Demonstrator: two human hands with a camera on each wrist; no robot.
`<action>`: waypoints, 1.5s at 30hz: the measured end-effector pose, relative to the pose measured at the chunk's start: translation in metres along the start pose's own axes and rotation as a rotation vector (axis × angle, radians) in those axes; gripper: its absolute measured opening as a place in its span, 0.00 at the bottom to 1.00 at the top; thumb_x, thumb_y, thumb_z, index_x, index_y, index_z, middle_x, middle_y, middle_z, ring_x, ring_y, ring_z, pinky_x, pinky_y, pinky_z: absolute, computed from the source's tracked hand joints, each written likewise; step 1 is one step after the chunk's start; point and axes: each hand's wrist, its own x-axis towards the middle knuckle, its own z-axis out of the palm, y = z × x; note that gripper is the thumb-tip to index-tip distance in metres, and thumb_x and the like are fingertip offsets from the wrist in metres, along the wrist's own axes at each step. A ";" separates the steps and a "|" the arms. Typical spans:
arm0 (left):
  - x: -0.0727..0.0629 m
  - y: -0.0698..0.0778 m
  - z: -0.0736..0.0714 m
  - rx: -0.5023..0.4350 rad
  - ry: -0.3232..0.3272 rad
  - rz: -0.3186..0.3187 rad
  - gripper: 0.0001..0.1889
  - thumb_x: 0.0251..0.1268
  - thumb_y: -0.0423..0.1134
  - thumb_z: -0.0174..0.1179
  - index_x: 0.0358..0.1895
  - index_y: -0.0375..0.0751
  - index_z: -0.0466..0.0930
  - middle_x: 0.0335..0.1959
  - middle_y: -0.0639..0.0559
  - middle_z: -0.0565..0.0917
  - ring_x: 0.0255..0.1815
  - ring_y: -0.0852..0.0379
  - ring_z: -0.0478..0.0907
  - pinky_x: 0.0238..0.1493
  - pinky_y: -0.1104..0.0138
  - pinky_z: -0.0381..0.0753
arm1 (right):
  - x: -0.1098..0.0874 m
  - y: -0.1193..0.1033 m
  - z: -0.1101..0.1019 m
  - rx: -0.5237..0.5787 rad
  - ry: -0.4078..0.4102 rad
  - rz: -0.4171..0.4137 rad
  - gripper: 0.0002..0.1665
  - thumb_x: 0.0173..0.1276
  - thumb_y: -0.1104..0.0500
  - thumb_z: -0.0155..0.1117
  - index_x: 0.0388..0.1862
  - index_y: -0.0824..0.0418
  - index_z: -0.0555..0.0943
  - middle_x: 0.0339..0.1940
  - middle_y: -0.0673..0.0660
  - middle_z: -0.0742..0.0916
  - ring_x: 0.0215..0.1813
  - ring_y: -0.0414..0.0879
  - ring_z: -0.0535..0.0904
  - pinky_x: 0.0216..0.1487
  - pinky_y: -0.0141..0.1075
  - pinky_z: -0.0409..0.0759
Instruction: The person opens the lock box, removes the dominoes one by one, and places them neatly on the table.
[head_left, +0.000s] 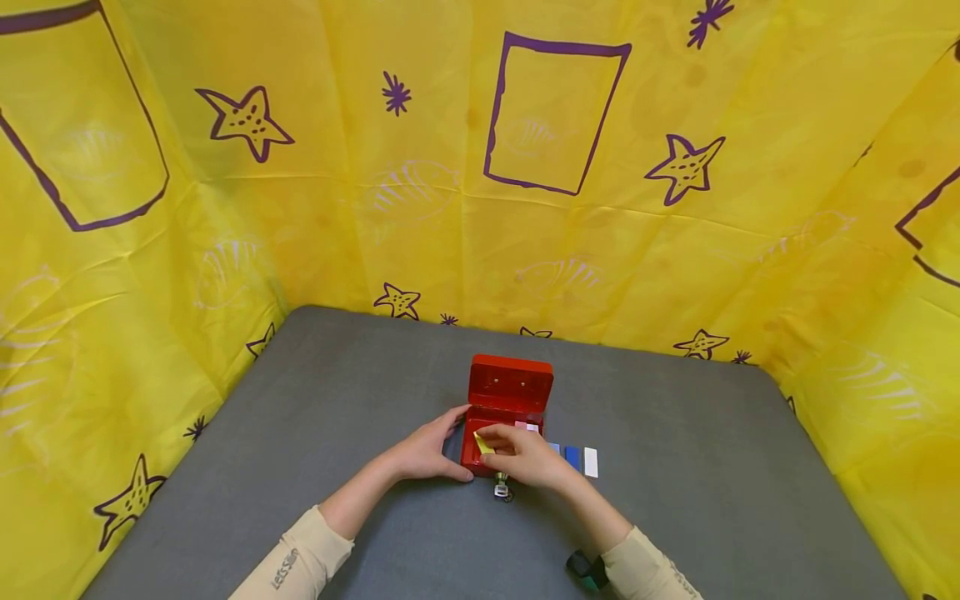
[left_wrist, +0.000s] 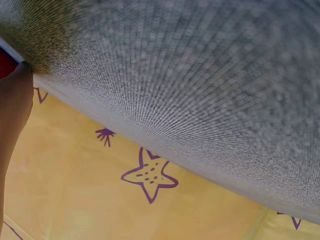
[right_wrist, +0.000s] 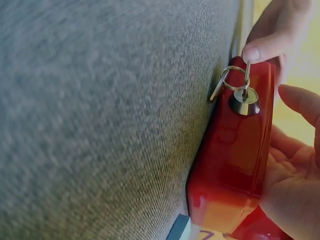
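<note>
A red cash box (head_left: pixel 497 421) stands with its lid (head_left: pixel 510 383) raised. My left hand (head_left: pixel 427 450) holds the box at its left side, fingers by the back and thumb at the front corner. Over the box, my right hand (head_left: pixel 525 454) pinches a small flat yellow rectangular piece (head_left: pixel 483 443). Pale pink and white pieces (head_left: pixel 531 427) lie inside the box, partly covered by that hand. In the right wrist view, a key (right_wrist: pixel 247 72) sits in the front lock (right_wrist: pixel 245 102), with a ring (right_wrist: pixel 231 69) and second key hanging from it. The left thumb overlaps the key there.
Right of the box, a blue block (head_left: pixel 573 457) and a white block (head_left: pixel 591 462) lie on the grey table (head_left: pixel 360 533), beside a light blue one (head_left: pixel 555 447) partly hidden by my right hand. Yellow patterned cloth (head_left: pixel 420 233) walls in the back and sides.
</note>
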 end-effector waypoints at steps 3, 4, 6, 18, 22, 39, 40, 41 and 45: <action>0.000 -0.001 0.000 0.004 0.002 0.023 0.53 0.45 0.42 0.77 0.75 0.37 0.53 0.72 0.42 0.64 0.71 0.46 0.62 0.69 0.53 0.64 | 0.000 -0.003 0.001 0.012 -0.004 0.011 0.26 0.69 0.53 0.62 0.63 0.64 0.76 0.57 0.62 0.83 0.57 0.56 0.80 0.57 0.48 0.78; 0.001 -0.001 0.000 0.006 0.003 0.024 0.54 0.45 0.42 0.77 0.75 0.37 0.53 0.72 0.42 0.64 0.71 0.47 0.62 0.69 0.54 0.64 | 0.000 -0.003 0.002 0.013 -0.004 0.011 0.26 0.69 0.53 0.62 0.62 0.64 0.76 0.57 0.62 0.83 0.57 0.56 0.80 0.57 0.49 0.78; 0.000 -0.001 0.000 0.007 0.004 0.024 0.54 0.45 0.43 0.77 0.75 0.38 0.53 0.72 0.42 0.64 0.71 0.47 0.62 0.69 0.54 0.64 | 0.000 -0.003 0.003 0.016 -0.001 0.010 0.26 0.69 0.54 0.62 0.62 0.64 0.76 0.57 0.62 0.83 0.57 0.56 0.80 0.58 0.49 0.78; -0.001 0.001 0.000 0.006 0.000 0.012 0.54 0.45 0.42 0.77 0.75 0.37 0.53 0.72 0.41 0.64 0.71 0.45 0.63 0.69 0.52 0.65 | 0.003 -0.002 0.006 0.036 0.015 -0.019 0.24 0.69 0.55 0.63 0.61 0.65 0.77 0.56 0.61 0.83 0.56 0.54 0.81 0.56 0.46 0.80; -0.001 0.001 0.000 -0.008 -0.006 0.007 0.53 0.46 0.42 0.76 0.75 0.37 0.53 0.72 0.41 0.63 0.71 0.44 0.63 0.69 0.52 0.65 | 0.003 -0.001 0.005 0.013 0.055 -0.004 0.23 0.68 0.55 0.63 0.59 0.64 0.78 0.53 0.60 0.85 0.52 0.52 0.82 0.51 0.41 0.82; -0.002 0.000 0.000 -0.003 -0.003 -0.005 0.53 0.46 0.43 0.76 0.75 0.39 0.52 0.73 0.42 0.63 0.71 0.44 0.63 0.68 0.52 0.65 | 0.002 -0.002 0.004 -0.019 0.027 0.015 0.21 0.68 0.58 0.61 0.57 0.65 0.79 0.47 0.58 0.86 0.43 0.47 0.83 0.43 0.34 0.82; -0.002 0.000 0.000 -0.003 -0.003 -0.005 0.53 0.46 0.43 0.76 0.75 0.39 0.52 0.72 0.42 0.63 0.71 0.44 0.63 0.69 0.52 0.65 | 0.002 -0.002 0.005 -0.023 0.028 0.012 0.21 0.68 0.58 0.61 0.57 0.65 0.79 0.46 0.58 0.86 0.43 0.47 0.83 0.43 0.34 0.82; -0.001 0.000 0.000 -0.002 -0.003 -0.006 0.53 0.46 0.43 0.76 0.75 0.39 0.52 0.72 0.42 0.63 0.71 0.44 0.63 0.69 0.52 0.65 | 0.003 -0.002 0.005 -0.027 0.029 0.010 0.21 0.68 0.58 0.62 0.57 0.65 0.79 0.46 0.58 0.86 0.43 0.47 0.83 0.43 0.34 0.82; -0.001 0.001 0.000 -0.002 -0.004 -0.010 0.53 0.46 0.43 0.76 0.75 0.39 0.52 0.72 0.42 0.63 0.71 0.44 0.63 0.69 0.52 0.65 | 0.004 -0.001 0.005 -0.036 0.036 0.011 0.21 0.67 0.59 0.62 0.57 0.65 0.79 0.46 0.58 0.86 0.43 0.47 0.83 0.43 0.35 0.82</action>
